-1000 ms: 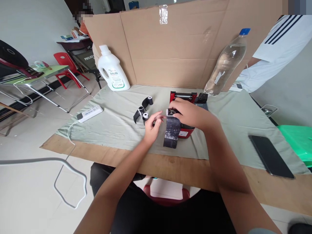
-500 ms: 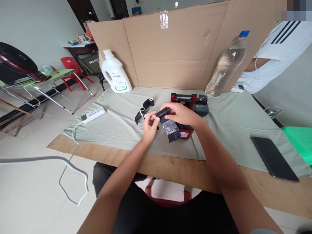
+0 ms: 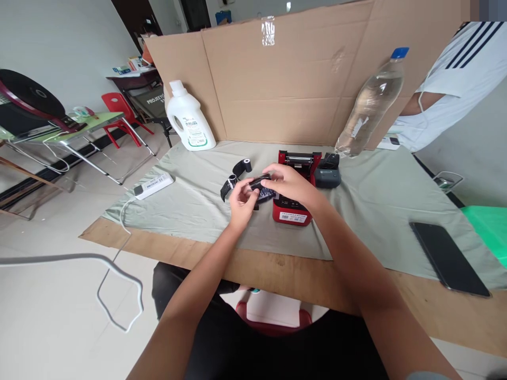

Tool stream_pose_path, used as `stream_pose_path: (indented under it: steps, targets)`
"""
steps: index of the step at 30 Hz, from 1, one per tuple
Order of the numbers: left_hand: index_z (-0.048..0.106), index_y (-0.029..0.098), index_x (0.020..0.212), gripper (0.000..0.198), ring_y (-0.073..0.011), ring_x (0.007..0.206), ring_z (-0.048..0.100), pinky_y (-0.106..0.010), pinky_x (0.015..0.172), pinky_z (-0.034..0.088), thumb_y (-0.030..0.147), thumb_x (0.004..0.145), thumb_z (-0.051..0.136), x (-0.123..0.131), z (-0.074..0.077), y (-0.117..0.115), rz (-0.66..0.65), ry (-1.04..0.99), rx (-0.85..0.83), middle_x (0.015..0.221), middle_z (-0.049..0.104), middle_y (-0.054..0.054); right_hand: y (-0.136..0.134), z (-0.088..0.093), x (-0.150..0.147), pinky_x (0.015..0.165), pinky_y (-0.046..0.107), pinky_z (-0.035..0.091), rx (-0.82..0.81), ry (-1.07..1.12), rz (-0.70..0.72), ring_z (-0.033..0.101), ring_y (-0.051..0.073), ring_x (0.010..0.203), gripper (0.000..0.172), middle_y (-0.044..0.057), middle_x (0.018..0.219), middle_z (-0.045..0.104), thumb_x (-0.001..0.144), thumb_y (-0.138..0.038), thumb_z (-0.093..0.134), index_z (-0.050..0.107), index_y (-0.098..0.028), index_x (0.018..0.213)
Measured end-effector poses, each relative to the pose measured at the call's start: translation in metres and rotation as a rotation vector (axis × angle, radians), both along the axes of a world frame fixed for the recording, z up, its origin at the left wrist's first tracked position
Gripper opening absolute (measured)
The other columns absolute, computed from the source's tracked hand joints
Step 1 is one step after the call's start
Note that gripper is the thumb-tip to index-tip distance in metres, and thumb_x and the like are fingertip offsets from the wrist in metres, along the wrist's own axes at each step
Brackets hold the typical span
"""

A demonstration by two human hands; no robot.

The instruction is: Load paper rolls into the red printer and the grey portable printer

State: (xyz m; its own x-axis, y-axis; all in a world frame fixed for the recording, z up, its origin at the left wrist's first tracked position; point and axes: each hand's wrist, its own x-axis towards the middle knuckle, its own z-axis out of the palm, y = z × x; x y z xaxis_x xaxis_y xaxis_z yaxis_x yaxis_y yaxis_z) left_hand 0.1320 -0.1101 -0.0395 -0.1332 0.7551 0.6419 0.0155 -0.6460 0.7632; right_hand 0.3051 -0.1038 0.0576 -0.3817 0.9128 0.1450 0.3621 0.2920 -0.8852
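Pinching a small glossy black ribbon roll two-handed

So the left hand has thumb and fingers closed on one end of the roll, and the right hand grips the other end, fingers curled over the top. It's up in front of the person, just left of a boxy red and black plastic machine with a white label on its front. A dark printed strip with whitish marks hangs off the roll between the hands. The right hand and forearm hide part of the machine.

Just past the left hand there are two more black rolls with white cores, each with a loose curled tail. Right behind the machine's other side sits a dark grey plastic block.

Further out, all on a wrinkled grey-green cloth: a white power strip off left, a white plastic jug with a handle back left, a clear bottle with a blue cap leaning back right, and a flat black phone near right. A tall brown cardboard sheet stands behind. Someone in a white striped sleeve is beyond the bottle.
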Motion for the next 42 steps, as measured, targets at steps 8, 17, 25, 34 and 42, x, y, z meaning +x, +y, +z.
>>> stream_pose_path:
  steps: [8, 17, 25, 34, 42]
  targets:
    - [0.066, 0.024, 0.124, 0.044, -0.0211, 0.102, 0.073, -0.034, 0.086, 0.061, 0.052, 0.091, 0.073, 0.0, -0.004, 0.004, -0.01, 0.009, -0.029, 0.11, 0.074, -0.008, 0.003, -0.007, -0.004, 0.063, 0.025, 0.042, -0.05, 0.124, 0.077, 0.055, 0.013, 0.072, 0.027, -0.002, 0.091, 0.063, 0.078, -0.022, 0.066, 0.062, -0.023, 0.105]
    - [0.067, 0.023, 0.111, 0.038, -0.029, 0.124, 0.064, -0.043, 0.094, 0.057, 0.049, 0.086, 0.078, -0.012, 0.006, 0.002, -0.09, 0.33, 0.153, 0.134, 0.066, -0.013, 0.001, -0.002, -0.002, 0.072, 0.027, 0.049, -0.111, 0.175, -0.137, 0.064, 0.019, 0.094, 0.028, 0.004, 0.102, 0.068, 0.083, -0.035, 0.071, 0.067, -0.022, 0.107]
    - [0.045, 0.026, 0.142, 0.076, -0.0277, 0.123, 0.066, -0.041, 0.098, 0.055, 0.056, 0.082, 0.08, -0.011, -0.003, 0.004, -0.008, 0.358, 0.205, 0.133, 0.064, -0.014, -0.008, 0.014, 0.006, 0.066, 0.027, 0.047, -0.176, 0.026, 0.052, 0.063, 0.016, 0.077, 0.024, 0.004, 0.097, 0.073, 0.089, -0.036, 0.069, 0.071, -0.021, 0.108]
    - [0.05, 0.025, 0.139, 0.074, -0.026, 0.119, 0.067, -0.038, 0.097, 0.054, 0.055, 0.079, 0.082, -0.019, 0.005, 0.007, 0.029, 0.272, 0.15, 0.126, 0.067, -0.011, 0.005, 0.002, 0.01, 0.068, 0.028, 0.048, -0.07, 0.006, -0.188, 0.063, 0.016, 0.072, 0.007, 0.004, 0.089, 0.075, 0.083, -0.015, 0.062, 0.061, -0.02, 0.088]
    - [0.055, 0.022, 0.133, 0.069, -0.0252, 0.111, 0.068, -0.039, 0.099, 0.053, 0.046, 0.075, 0.085, -0.023, 0.011, 0.003, 0.127, 0.471, 0.134, 0.123, 0.07, -0.01, -0.003, 0.002, -0.001, 0.07, 0.028, 0.048, 0.126, 0.021, -0.24, 0.066, 0.017, 0.072, 0.01, 0.001, 0.079, 0.074, 0.082, -0.014, 0.061, 0.056, -0.022, 0.084]
